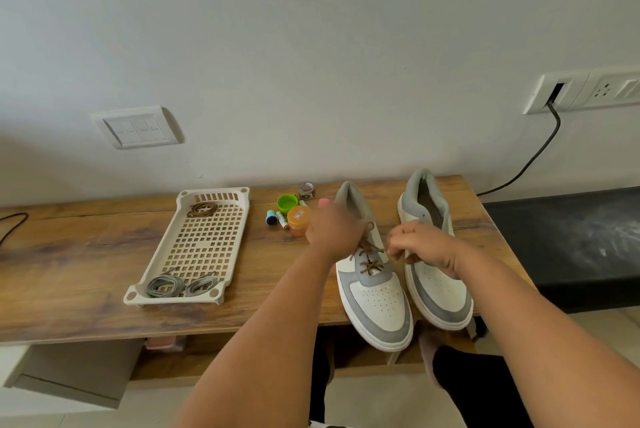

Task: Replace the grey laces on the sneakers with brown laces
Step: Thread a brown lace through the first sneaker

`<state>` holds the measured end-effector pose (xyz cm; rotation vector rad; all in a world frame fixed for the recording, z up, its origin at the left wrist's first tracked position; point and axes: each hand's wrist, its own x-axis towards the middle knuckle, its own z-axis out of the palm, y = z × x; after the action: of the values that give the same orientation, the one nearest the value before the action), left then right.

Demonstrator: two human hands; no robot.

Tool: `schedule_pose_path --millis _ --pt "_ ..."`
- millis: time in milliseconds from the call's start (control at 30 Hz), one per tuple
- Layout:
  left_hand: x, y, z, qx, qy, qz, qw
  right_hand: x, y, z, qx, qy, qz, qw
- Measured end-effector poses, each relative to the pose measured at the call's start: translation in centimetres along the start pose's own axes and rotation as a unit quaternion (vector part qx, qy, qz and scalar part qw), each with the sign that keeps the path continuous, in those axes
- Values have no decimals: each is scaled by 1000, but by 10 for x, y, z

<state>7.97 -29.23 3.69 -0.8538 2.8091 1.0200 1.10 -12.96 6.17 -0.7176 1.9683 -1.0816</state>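
Room: pale wall [311, 46], switch plates, black cable [530, 157].
Surface: wooden table [69, 254]; perforated tray [197, 247] holding grey laces [166, 285] and one brown lace bundle [202, 209].
Sneakers: left sneaker [377, 292] half-laced with a brown lace [369, 254]; right sneaker [436, 292] beside it.
Hands: lace pinched by right hand [420, 247]; left hand [332, 230] blurred, grip cannot be told.

My left hand [330, 228] is motion-blurred, so I can't tell how its fingers lie. My right hand [420, 245] hides the right sneaker's [438, 285] eyelets, and the orange jar's [298, 218] label is too small to read.
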Motion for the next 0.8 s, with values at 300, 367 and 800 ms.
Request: schedule_pose_path --millis 300,367,800 --pt "-10 3 -21 -436 -25 -133 890 -2 -3 0 -16 -24 -32 999" --pt "-12 3 -23 -460 -15 -144 876 -1 -2 1 25 -22 -58 998" --pt "-12 3 -22 -488 -27 -167 856 0 -4 5 61 -57 -54 995"
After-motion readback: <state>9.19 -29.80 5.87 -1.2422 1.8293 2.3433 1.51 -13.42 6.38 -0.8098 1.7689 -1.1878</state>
